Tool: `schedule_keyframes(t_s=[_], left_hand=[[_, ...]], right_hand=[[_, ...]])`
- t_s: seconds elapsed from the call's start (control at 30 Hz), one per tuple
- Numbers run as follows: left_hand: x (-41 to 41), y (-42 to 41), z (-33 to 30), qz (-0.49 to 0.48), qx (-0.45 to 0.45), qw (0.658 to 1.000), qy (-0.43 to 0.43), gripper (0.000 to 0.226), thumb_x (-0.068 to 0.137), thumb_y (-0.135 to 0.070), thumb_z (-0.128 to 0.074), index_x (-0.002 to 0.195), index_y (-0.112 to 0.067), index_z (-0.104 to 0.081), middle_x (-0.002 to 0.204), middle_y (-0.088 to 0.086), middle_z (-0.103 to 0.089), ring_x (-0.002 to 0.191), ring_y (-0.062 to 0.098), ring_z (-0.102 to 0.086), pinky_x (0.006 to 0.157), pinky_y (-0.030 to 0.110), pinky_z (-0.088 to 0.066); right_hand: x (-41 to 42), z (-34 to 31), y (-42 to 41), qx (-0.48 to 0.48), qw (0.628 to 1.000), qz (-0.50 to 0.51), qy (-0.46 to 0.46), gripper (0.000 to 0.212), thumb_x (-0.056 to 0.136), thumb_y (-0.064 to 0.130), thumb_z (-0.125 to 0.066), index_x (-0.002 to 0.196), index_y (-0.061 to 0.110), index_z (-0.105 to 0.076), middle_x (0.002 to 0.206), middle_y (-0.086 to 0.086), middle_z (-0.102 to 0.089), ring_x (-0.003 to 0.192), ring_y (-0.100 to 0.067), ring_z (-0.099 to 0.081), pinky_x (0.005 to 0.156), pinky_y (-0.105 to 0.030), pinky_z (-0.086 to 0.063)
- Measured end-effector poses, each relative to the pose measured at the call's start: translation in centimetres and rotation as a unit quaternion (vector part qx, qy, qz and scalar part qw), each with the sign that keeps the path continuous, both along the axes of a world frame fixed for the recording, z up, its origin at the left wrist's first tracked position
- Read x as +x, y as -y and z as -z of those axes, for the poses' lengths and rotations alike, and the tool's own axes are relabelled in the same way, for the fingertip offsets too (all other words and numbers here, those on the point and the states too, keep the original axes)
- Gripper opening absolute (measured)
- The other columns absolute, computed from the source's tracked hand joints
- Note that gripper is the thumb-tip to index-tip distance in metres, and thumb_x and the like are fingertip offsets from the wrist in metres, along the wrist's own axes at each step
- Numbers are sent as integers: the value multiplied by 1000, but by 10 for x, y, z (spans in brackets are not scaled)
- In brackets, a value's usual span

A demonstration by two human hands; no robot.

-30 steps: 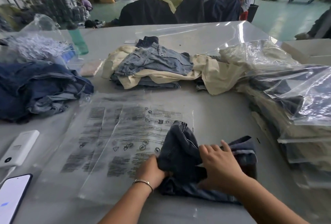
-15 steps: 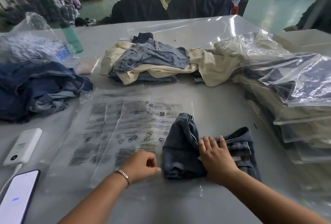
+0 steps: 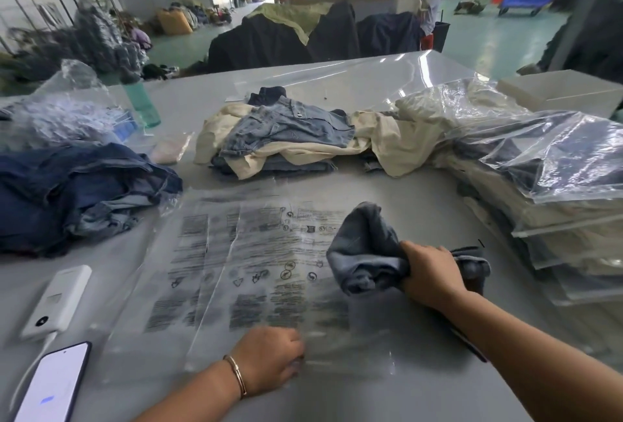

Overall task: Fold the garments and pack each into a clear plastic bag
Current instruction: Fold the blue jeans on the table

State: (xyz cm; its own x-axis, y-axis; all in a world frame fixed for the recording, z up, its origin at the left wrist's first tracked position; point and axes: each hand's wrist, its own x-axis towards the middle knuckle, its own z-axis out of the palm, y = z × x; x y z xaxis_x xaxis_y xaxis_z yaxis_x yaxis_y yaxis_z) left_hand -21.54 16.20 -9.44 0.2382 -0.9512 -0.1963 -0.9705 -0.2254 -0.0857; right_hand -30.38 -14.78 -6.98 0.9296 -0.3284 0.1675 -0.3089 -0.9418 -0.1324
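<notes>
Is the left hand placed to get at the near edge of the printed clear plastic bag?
Probably yes: the left hand already rests at the printed clear plastic bag's near edge, nothing lying between.

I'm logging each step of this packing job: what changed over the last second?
The left hand let go of the folded denim garment and moved to the near edge of the printed plastic bag, taking a grip there. The right hand went from pressing the garment flat to gripping it, lifting its left end. The garment piles, phone and packed bags stayed put.
</notes>
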Motion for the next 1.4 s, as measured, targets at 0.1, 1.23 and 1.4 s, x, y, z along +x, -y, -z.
schedule_keyframes(t_s=[0.1, 1.23, 1.4], left_hand=[[2, -1, 6, 12, -18, 999, 31, 23, 52, -47, -73, 67, -30, -68, 66, -18, -62, 53, -3, -59, 40, 15, -44], [19, 117, -7, -354, -188, 820, -408, 37, 81, -34, -74, 52, -15, -61, 56, 1, -60, 48, 11, -54, 55, 23, -44], [20, 122, -3, -293, -100, 864, -398, 29, 94, -25, -58, 76, -4, -68, 73, 1, -53, 57, 12, -49, 67, 29, -46]], right_hand=[[-3, -12, 14, 91, 989, 75, 88, 41, 65, 43, -76, 89, 18, -54, 82, -9, -70, 79, -38, -63, 58, -32, -31], [-74, -71, 27, 406, 881, 94, 221, 37, 56, 7, -87, 79, 29, -70, 74, 6, -73, 71, -13, -68, 71, -49, -56], [-76, -66, 27, 406, 885, 102, 203, 40, 55, 10, -87, 81, 34, -69, 74, 5, -73, 72, -15, -68, 71, -48, -55]])
